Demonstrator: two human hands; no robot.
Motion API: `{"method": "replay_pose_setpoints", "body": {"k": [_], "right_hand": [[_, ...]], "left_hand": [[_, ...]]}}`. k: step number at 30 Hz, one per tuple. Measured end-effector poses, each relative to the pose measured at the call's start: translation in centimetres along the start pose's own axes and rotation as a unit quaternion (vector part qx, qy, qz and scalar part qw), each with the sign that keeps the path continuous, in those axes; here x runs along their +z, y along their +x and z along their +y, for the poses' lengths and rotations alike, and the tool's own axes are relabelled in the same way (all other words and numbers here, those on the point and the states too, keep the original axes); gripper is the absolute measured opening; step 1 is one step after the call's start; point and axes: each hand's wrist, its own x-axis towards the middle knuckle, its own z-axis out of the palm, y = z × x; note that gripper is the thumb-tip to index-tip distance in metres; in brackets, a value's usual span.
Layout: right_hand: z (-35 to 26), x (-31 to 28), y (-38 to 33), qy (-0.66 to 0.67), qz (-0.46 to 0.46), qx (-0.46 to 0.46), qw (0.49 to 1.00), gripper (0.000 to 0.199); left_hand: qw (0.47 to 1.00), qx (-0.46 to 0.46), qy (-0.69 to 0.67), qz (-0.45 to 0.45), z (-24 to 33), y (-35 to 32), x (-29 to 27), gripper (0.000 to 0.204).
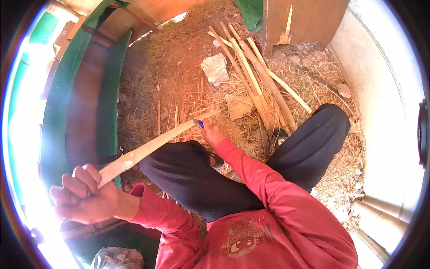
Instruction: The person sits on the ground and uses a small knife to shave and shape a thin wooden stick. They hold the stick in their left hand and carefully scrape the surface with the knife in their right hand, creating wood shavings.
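A long pale wooden strip (150, 147) slants from the lower left toward the straw-covered ground ahead of me. Its near end is in my left hand (92, 195), the fingers wrapped round it. A small curl of wood stands up from the strip near that hand. My right hand (214, 133) is closed on a knife (198, 121) with a blue handle. The blade lies at the strip's far part, beside or against it; I cannot tell which. My knees in dark trousers (192, 175) are spread on both sides.
Several wooden strips and poles (255, 76) lie piled ahead, right of a pale stone block (215, 69). A brown wooden panel (304, 22) stands behind them. A whitish wall (380, 89) runs along the right, green sheeting (67, 103) along the left. A plastic bag (117, 258) sits lower left.
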Motion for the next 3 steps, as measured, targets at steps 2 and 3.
{"method": "replay_pose_setpoints", "body": {"k": [2,3], "right_hand": [[0.08,0.64,-0.21,0.008,0.002,0.018,1.000,0.023],[0.07,0.94,-0.24,0.012,0.003,0.027,1.000,0.024]], "left_hand": [[1.000,0.000,0.005,0.018,-0.57,0.24,0.17,0.047],[0.998,0.006,0.042,0.040,-0.71,-0.05,0.12,0.049]]}}
